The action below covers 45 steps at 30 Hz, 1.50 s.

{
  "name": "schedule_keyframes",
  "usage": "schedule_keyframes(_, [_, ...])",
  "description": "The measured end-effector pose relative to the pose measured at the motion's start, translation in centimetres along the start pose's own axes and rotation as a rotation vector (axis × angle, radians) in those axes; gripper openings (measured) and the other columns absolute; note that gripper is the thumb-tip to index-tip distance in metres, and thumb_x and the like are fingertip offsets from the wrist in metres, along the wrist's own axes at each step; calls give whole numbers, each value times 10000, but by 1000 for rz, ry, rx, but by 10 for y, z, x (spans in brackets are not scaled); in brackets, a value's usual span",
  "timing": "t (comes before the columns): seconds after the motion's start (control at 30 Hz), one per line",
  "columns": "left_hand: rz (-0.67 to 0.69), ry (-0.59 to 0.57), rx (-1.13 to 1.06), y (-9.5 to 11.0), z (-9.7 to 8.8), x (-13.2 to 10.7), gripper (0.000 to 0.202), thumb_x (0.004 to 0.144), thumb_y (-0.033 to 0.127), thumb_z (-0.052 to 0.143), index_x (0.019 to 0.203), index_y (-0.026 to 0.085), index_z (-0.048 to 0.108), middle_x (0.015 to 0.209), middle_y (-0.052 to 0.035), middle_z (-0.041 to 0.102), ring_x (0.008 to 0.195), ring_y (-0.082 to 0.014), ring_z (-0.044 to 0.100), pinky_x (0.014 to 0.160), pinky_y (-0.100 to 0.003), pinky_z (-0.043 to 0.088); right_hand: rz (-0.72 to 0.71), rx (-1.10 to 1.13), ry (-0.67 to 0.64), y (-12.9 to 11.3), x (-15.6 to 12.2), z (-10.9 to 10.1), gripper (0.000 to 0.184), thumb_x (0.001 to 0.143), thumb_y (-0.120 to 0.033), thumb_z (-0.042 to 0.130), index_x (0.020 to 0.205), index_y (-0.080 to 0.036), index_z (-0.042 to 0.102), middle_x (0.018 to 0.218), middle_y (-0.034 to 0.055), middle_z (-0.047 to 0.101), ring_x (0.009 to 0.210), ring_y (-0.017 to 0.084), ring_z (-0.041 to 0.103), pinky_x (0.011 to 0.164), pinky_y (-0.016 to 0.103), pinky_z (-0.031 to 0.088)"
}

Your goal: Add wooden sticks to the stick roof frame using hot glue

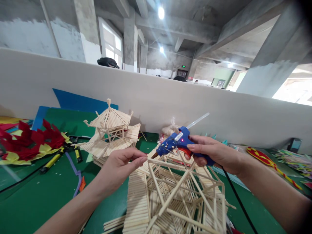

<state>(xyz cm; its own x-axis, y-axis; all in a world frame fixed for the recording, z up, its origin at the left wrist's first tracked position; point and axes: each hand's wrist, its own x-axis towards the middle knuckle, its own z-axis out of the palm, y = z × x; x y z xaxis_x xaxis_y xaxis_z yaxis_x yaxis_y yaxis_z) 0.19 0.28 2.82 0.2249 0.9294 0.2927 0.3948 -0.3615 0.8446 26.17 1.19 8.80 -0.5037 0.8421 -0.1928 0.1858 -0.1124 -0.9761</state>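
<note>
My right hand (pixel 214 154) grips a blue hot glue gun (pixel 179 142) with a clear glue stick poking out of its back; the nozzle points left and down at the top of a wooden stick frame (pixel 175 191). My left hand (pixel 120 165) is closed in a pinch right beside the nozzle, holding a thin wooden stick at the frame's upper edge. The frame is an open lattice with panels of glued sticks on its sides, standing on the green table (pixel 36 198).
A finished stick pagoda model (pixel 110 131) stands behind my left hand. Red and yellow paper cutouts (pixel 29 143), yellow-handled tools (pixel 52 161) and paper scraps lie at left. A white partition wall (pixel 156 94) runs behind. Coloured crafts (pixel 280 161) lie at right. The gun's black cord (pixel 237 200) trails right.
</note>
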Motion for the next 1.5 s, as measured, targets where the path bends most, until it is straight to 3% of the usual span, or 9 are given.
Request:
schedule_keyframes(0.23, [-11,-10,-8,-2,0,-1,158,749,331,571,712,208,663,625,10,590,567,-121,467,492,-210,357,-15,-3,21,0,-6,-2,134,808,-287,559,884,-177,547,710,-17,486,487,49,370,433,189,267])
schedule_keyframes(0.5, [-19,-3,-35,-5,2,0,129,749,315,582,724,222,667,654,16,605,577,-116,470,501,-202,361,-62,145,82,2,-27,-8,128,820,-249,555,920,-168,552,578,-46,430,470,52,333,428,183,228])
schedule_keyframes(0.77, [-49,23,-62,0,2,-1,133,710,317,605,727,214,688,665,-1,640,578,-129,505,498,-207,395,-62,223,204,12,-47,-13,116,799,-298,578,798,-198,519,528,-52,420,455,56,309,396,159,216])
schedule_keyframes(1.0, [-116,37,-93,-11,1,-6,218,765,387,560,826,218,682,687,-18,649,678,-157,569,589,-233,464,-16,210,276,16,-57,-15,187,764,-359,595,766,-224,466,505,-57,394,439,78,288,381,195,181])
schedule_keyframes(1.27, [-129,10,-122,-4,5,-4,203,747,386,589,849,235,678,747,-7,658,688,-148,558,583,-217,447,-11,264,429,29,-78,-15,178,772,-384,568,709,-242,482,488,-33,365,437,100,253,413,273,118])
schedule_keyframes(1.37, [-131,10,-122,-1,7,-3,182,730,360,614,840,236,688,735,2,654,655,-134,542,551,-200,424,31,329,497,33,-88,-14,206,760,-407,570,691,-257,446,486,-26,364,429,104,236,417,282,125])
schedule_keyframes(1.5, [-143,19,-135,-2,8,-2,196,728,360,615,850,227,691,715,-6,655,689,-153,562,588,-217,442,31,350,518,40,-97,-18,187,759,-432,563,718,-258,506,482,-21,359,427,103,254,405,274,152])
